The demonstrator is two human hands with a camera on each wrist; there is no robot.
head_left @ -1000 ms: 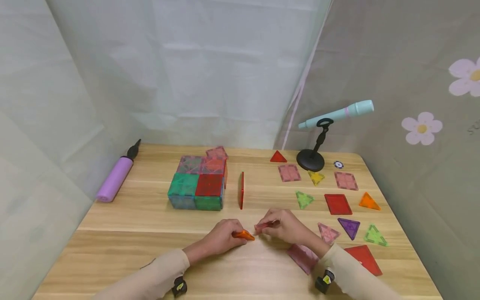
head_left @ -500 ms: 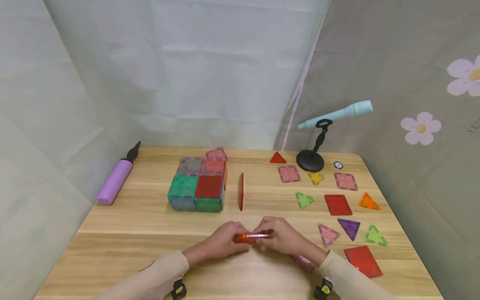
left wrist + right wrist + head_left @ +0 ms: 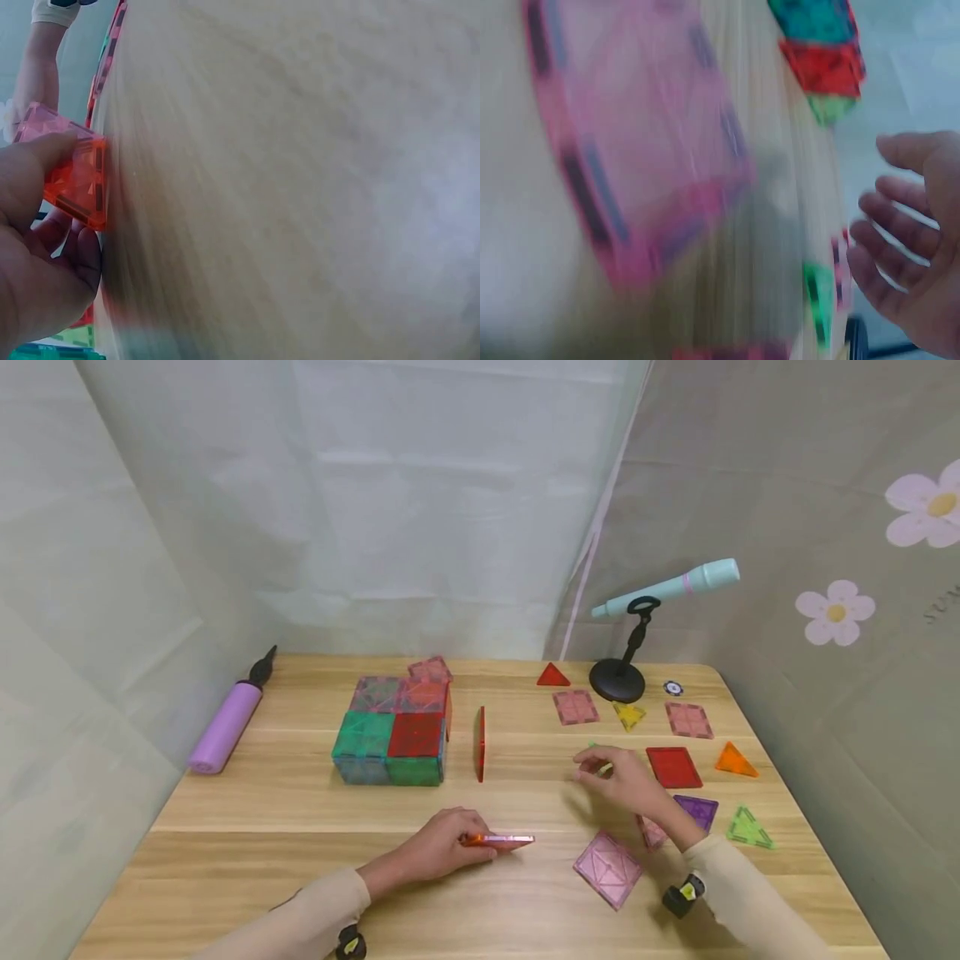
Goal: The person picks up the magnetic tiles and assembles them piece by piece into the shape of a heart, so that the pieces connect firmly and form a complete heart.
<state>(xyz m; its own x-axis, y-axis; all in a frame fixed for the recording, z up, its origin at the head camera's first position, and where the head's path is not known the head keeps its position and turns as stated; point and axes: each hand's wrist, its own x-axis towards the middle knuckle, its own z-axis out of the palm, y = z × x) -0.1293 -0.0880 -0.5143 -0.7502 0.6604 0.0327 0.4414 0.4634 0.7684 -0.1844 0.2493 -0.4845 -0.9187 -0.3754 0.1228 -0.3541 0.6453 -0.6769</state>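
My left hand point(image 3: 446, 845) pinches an orange magnetic tile point(image 3: 79, 180) between thumb and fingers, just above the table. Joined to that tile's far end is a pink tile point(image 3: 45, 120), and the pair is seen nearly edge-on in the head view. My right hand point(image 3: 622, 781) hovers over the right side with loosely bent fingers and nothing in them. Beneath it a green triangle tile point(image 3: 819, 300) is mostly hidden in the head view. A pink square tile point(image 3: 607, 870) lies flat between the two hands, nearer the front edge.
A low box of coloured tiles point(image 3: 415, 735) stands left of centre, with a red tile point(image 3: 482, 743) upright beside it. Several flat tiles, including a red square point(image 3: 673, 767), lie rightward. A toy microphone point(image 3: 675, 589) on a stand and a purple pump point(image 3: 227, 727) are farther back.
The pink tile from my right hand came against the orange one and stays joined to it. My right hand let go and moved right and away, uncovering the pink square.
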